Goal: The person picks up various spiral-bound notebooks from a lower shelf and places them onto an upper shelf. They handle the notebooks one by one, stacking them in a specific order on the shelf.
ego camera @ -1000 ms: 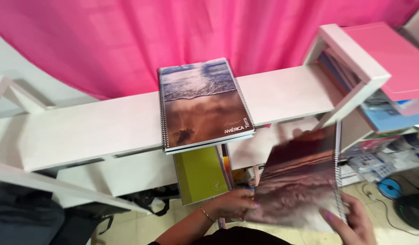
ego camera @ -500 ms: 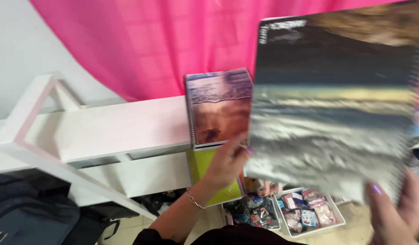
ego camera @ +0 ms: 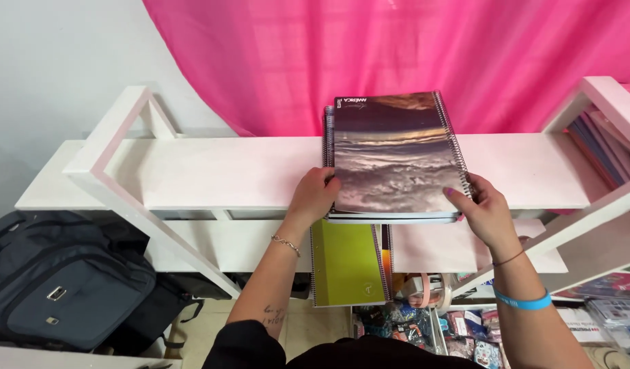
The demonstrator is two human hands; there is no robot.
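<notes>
A spiral notebook [ego camera: 391,154] with a dark seascape cover lies on top of another spiral notebook on the white shelf [ego camera: 212,174]. My left hand [ego camera: 315,195] grips its lower left edge. At the lower right corner, my right hand [ego camera: 480,208] holds the spiral side. The notebook underneath shows only as a thin edge at the left and bottom.
A green spiral notebook [ego camera: 343,263] lies on the lower shelf below my hands. A dark backpack [ego camera: 62,280] sits at the lower left. A pink curtain [ego camera: 397,55] hangs behind. More notebooks stand in the slanted white rack [ego camera: 605,147] at the right. Small packets fill a tray [ego camera: 431,328] below.
The seascape notebook went from being held up near the camera down onto the notebook lying on the shelf. Both hands followed it and still hold its lower edge.
</notes>
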